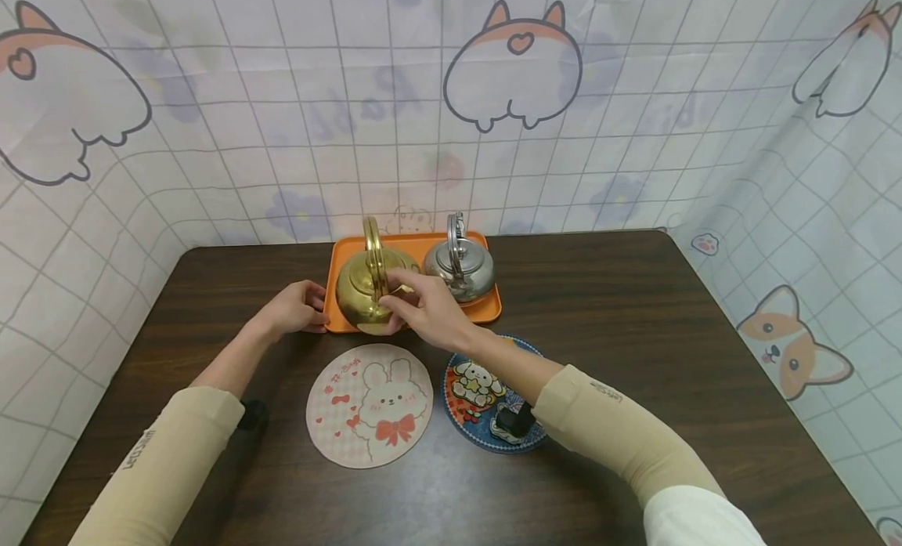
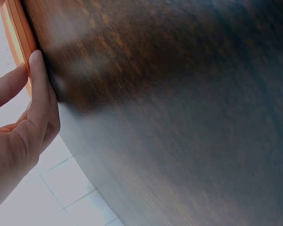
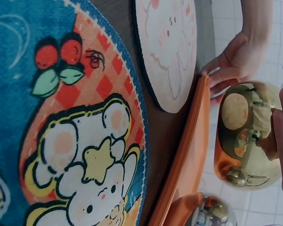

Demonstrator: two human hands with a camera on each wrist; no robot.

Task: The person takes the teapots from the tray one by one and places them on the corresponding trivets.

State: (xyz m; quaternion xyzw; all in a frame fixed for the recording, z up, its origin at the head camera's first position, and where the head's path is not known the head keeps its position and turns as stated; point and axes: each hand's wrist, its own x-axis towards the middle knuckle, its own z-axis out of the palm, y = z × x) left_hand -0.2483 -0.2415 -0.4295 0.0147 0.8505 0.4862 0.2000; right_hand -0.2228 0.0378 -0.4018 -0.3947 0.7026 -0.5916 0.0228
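Observation:
A gold kettle (image 1: 357,297) with a tall arched handle (image 1: 373,252) is at the left part of an orange tray (image 1: 340,258). My right hand (image 1: 435,311) pinches that handle between thumb and fingers. Seen from the right wrist, the gold kettle (image 3: 233,141) appears held a little above the tray (image 3: 191,150). My left hand (image 1: 290,307) grips the tray's left rim near its front corner. In the left wrist view the thumb and index finger (image 2: 39,80) pinch this orange rim. A smaller silver kettle (image 1: 474,273) stands on the tray's right part.
On the dark wooden table (image 1: 606,319) lie a round pink rabbit mat (image 1: 373,405) and a round blue cartoon mat (image 1: 486,421), partly under my right forearm. A small black object (image 1: 517,419) shows near the right wrist. A patterned cloth (image 1: 395,139) hangs behind.

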